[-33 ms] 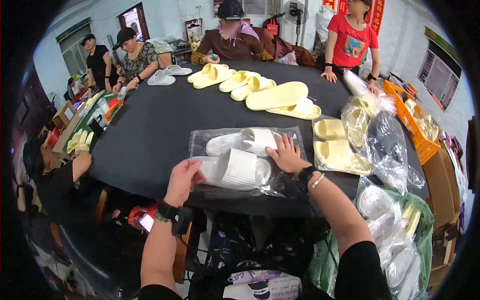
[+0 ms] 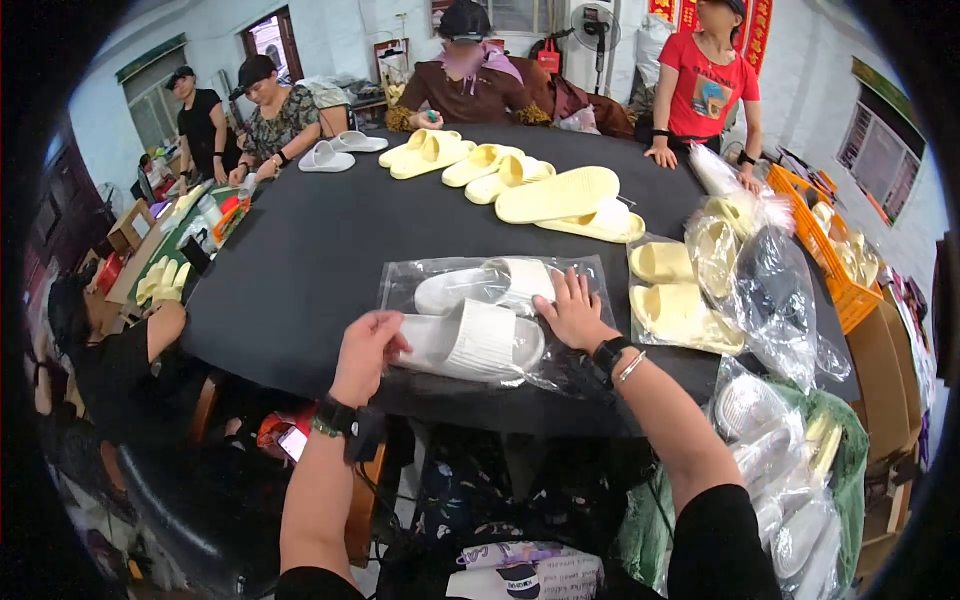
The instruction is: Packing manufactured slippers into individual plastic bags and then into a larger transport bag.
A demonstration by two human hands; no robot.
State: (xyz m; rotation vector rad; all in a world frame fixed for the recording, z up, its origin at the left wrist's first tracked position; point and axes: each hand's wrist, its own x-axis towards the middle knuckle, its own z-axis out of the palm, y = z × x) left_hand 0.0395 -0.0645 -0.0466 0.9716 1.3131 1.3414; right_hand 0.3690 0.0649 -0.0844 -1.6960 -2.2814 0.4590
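A pair of white ribbed slippers lies side by side at the table's near edge, with a clear plastic bag around or under them. My left hand is closed in a pinch at the left end of the near white slipper. I cannot tell whether film lies between the fingers and the sole. Glare from the film crosses the far white slipper. My right hand lies flat with fingers spread, pressing on the bag beside the right end of the far slipper.
Bagged yellow slippers lie right of my hand, loose yellow slippers farther back, grey slippers far left. An orange crate stands at the right edge; a green sack of bagged slippers sits near right. Several people are around the tables.
The near slipper's left end and my left fingers have shifted very slightly. My right hand keeps its place on the bag.
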